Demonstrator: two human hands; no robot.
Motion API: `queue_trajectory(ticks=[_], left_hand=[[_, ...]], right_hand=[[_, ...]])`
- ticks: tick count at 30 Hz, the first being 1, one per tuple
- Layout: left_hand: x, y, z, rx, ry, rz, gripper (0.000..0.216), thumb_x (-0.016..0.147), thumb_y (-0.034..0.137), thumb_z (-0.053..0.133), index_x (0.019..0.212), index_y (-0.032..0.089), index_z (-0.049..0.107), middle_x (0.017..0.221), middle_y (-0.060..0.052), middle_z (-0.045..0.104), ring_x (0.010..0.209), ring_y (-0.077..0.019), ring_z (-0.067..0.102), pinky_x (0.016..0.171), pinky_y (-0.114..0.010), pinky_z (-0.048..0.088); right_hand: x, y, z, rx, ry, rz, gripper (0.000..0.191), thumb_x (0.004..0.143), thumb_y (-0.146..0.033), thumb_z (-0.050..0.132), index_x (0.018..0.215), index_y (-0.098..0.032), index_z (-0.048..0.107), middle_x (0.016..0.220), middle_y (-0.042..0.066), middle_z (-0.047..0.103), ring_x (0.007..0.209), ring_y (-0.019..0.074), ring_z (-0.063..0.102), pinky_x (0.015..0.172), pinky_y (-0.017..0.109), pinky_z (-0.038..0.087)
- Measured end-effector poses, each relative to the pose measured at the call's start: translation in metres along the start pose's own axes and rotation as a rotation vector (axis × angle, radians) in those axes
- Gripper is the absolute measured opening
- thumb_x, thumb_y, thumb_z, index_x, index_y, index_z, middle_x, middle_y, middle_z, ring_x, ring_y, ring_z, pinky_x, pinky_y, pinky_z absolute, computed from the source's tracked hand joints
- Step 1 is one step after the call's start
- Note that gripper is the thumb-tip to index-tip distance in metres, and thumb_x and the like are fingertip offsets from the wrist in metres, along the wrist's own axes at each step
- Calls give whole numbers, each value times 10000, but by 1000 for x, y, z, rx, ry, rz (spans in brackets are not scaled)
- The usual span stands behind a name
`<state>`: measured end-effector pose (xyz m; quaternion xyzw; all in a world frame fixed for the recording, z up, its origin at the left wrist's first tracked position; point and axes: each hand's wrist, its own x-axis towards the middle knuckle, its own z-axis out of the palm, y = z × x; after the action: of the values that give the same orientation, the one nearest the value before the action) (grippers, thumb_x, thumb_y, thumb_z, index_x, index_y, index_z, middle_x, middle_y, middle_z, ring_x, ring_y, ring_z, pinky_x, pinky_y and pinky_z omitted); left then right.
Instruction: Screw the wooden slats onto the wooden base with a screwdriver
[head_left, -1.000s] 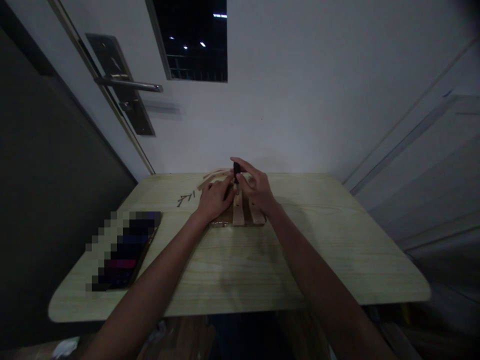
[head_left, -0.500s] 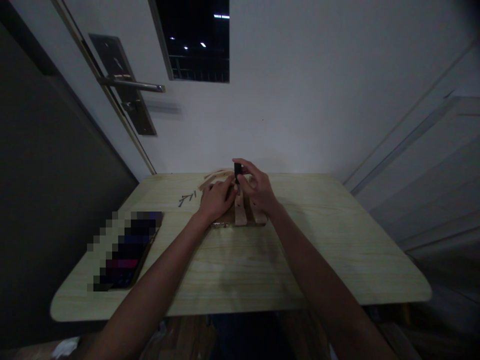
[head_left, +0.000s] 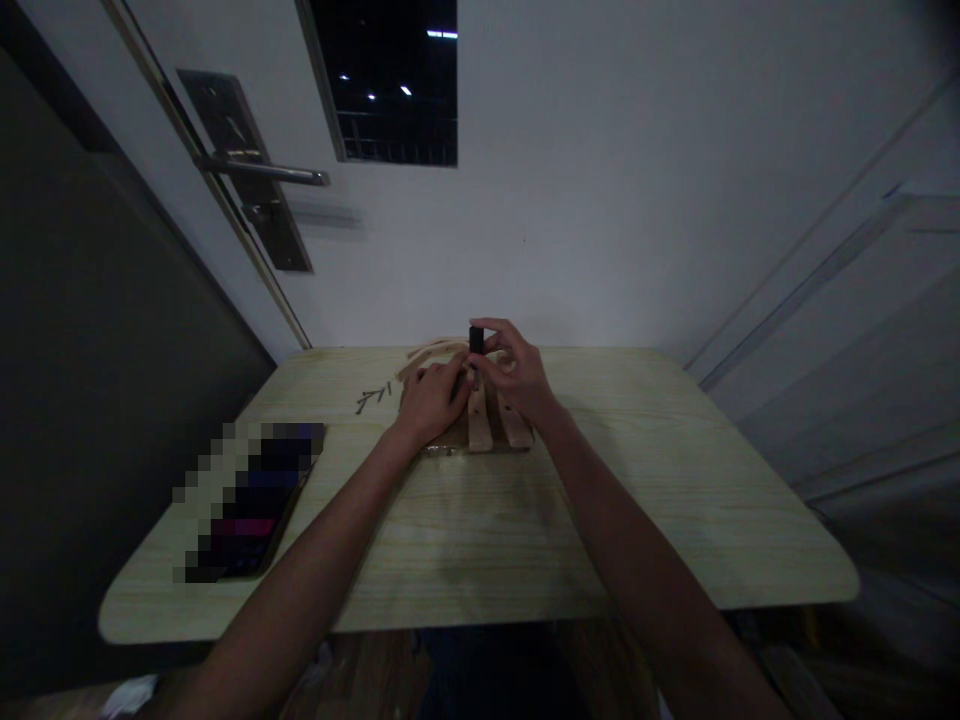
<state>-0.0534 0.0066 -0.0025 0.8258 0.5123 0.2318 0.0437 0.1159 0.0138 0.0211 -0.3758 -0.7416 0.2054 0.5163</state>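
Observation:
My right hand (head_left: pixel 523 380) is closed around the black handle of a small screwdriver (head_left: pixel 476 341), held upright with its tip down at a pale wooden slat (head_left: pixel 480 428). The slat has a dark hole and lies on a brown board (head_left: pixel 447 443). Beside it, under my right hand, is a second wooden slat (head_left: pixel 516 430). My left hand (head_left: pixel 433 402) rests on the slat and board, its thumb and fingertips gripping near the screwdriver's tip. Exactly what sits under those fingertips is hidden.
Several dark screws (head_left: pixel 373 396) lie left of my left hand. Curved wooden pieces (head_left: pixel 435 350) are behind it. A phone (head_left: pixel 274 505), partly pixelated, lies at the left of the pale wood-grain table (head_left: pixel 675 500). Beyond the table's back edge stands a white door with a metal handle (head_left: pixel 270 172).
My right fingers have shifted slightly on the screwdriver handle, and the hand sits a little differently, showing more of the second slat. My left hand stays in place.

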Motion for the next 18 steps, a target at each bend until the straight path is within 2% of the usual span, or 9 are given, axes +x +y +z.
queue_trajectory(ticks=[6, 12, 18], left_hand=[[0, 2, 0, -3, -26, -28, 502, 1018, 349, 395, 1482, 158, 406, 1269, -156, 708, 1230, -353, 623, 1044, -571, 427], [0, 2, 0, 15, -16, -23, 515, 1022, 379, 383, 1499, 185, 383, 1273, -156, 702, 1212, -344, 628, 1037, -556, 437], [0, 0, 1, 15, -2, -13, 512, 1020, 371, 384, 1490, 168, 397, 1262, -164, 704, 1215, -339, 626, 1043, -556, 442]], right_hand=[[-1, -1, -2, 5, -43, -56, 401, 933, -310, 586, 1333, -279, 585, 1104, 44, 726, 972, 207, 707, 912, 376, 553], [1, 2, 0, -54, 12, -48, 404, 881, -316, 664, 1281, -281, 611, 1021, 35, 728, 911, 211, 686, 878, 372, 558], [1, 0, -2, -97, -41, -127, 414, 917, -310, 606, 1330, -288, 628, 1307, 54, 693, 1039, 216, 677, 1017, 415, 520]])
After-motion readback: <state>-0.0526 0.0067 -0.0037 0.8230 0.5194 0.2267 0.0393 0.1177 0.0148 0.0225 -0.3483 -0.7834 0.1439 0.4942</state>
